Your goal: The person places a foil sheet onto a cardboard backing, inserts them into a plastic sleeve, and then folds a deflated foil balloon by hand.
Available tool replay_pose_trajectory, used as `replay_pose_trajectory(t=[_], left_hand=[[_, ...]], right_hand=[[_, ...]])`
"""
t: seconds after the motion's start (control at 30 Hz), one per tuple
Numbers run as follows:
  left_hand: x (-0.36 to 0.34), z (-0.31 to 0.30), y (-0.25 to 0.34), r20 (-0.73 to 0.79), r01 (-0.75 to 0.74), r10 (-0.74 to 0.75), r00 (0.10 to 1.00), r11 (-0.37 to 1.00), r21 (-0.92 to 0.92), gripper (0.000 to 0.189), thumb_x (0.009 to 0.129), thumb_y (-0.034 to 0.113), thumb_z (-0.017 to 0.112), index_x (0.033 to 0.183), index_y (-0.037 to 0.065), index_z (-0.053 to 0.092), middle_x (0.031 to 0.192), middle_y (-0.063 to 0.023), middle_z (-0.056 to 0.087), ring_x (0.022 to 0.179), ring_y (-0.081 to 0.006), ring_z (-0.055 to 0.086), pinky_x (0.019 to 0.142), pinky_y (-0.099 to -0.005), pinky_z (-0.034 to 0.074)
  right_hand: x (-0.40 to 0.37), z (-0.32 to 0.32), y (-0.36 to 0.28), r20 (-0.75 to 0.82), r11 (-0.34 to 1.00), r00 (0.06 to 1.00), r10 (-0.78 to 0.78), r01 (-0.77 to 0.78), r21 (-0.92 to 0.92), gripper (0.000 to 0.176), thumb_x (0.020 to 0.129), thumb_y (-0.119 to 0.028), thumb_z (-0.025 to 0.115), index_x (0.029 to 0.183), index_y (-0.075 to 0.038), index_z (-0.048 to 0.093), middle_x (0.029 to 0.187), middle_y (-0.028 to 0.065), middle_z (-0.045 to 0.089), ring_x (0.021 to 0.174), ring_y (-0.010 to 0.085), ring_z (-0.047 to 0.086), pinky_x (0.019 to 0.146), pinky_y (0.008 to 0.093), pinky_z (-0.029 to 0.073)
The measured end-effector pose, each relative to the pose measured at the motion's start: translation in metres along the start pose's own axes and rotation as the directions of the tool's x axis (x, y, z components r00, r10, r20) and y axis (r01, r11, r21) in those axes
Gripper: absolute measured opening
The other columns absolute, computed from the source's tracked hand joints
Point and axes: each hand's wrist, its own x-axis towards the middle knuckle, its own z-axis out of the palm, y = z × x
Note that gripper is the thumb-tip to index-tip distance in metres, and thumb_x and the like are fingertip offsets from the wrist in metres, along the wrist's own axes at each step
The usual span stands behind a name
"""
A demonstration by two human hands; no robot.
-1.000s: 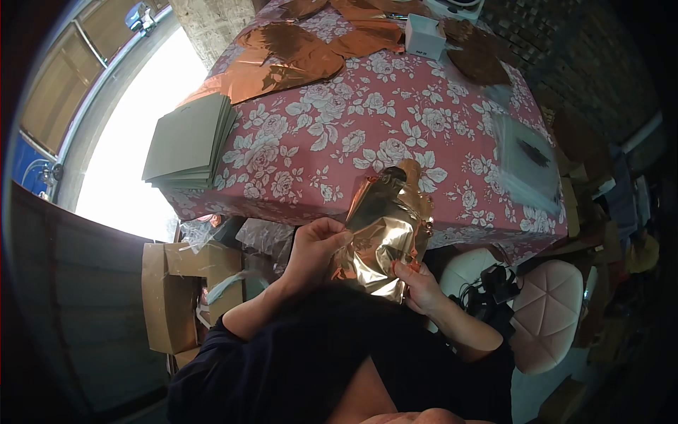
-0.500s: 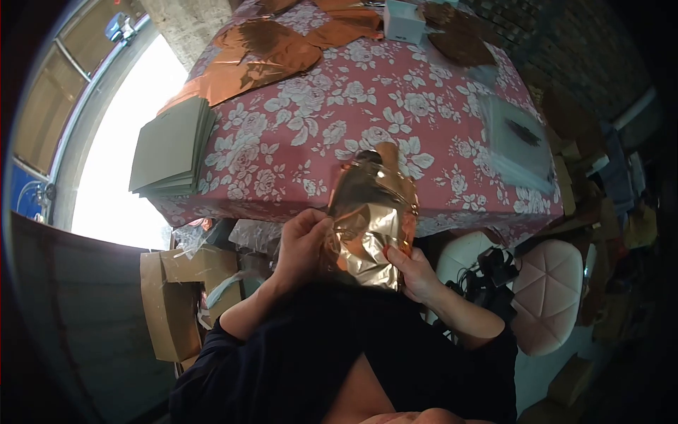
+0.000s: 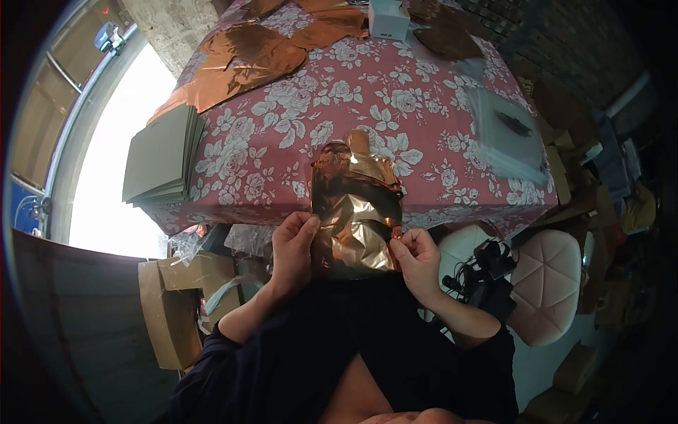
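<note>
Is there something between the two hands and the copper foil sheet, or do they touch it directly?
Nothing visible stands between them. The left hand pinches the copper foil sheet at its left edge, and the right hand pinches its right edge.

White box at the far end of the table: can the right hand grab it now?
Probably not. The right hand is pinching the crumpled foil sheet at the table's near edge, and the white box sits far across the flowered tablecloth.
</note>
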Motion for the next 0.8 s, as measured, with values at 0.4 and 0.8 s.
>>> replay_pose_trajectory(t=[0.4, 0.8], left_hand=[[-0.005, 0.006, 0.006, -0.035, 0.04, -0.041, 0.999, 0.999, -0.034, 0.012, 0.098, 0.012, 0.055, 0.088, 0.005, 0.056, 0.069, 0.0023, 0.055, 0.055, -0.0046, 0.049, 0.049, -0.0202, 0.041], [-0.005, -0.002, 0.005, 0.016, -0.008, 0.008, 1.0, 1.0, 0.016, 0.013, 0.097, 0.012, 0.057, 0.086, 0.006, 0.058, 0.072, 0.0046, 0.055, 0.057, -0.0031, 0.045, 0.052, -0.0186, 0.037]], right_hand=[[0.005, 0.001, 0.01, -0.045, 0.998, 0.999, -0.019, 0.017, -0.061, 0.011, 0.095, -0.008, 0.061, 0.089, -0.003, 0.054, 0.073, 0.0001, 0.057, 0.057, 0.0046, 0.051, 0.051, 0.0205, 0.042], [0.01, 0.012, -0.011, -0.032, 0.984, 0.998, 0.053, -0.047, 0.173, 0.025, 0.097, -0.005, 0.056, 0.118, -0.002, 0.044, 0.083, 0.0039, 0.064, 0.072, 0.0057, 0.059, 0.065, 0.018, 0.047]])
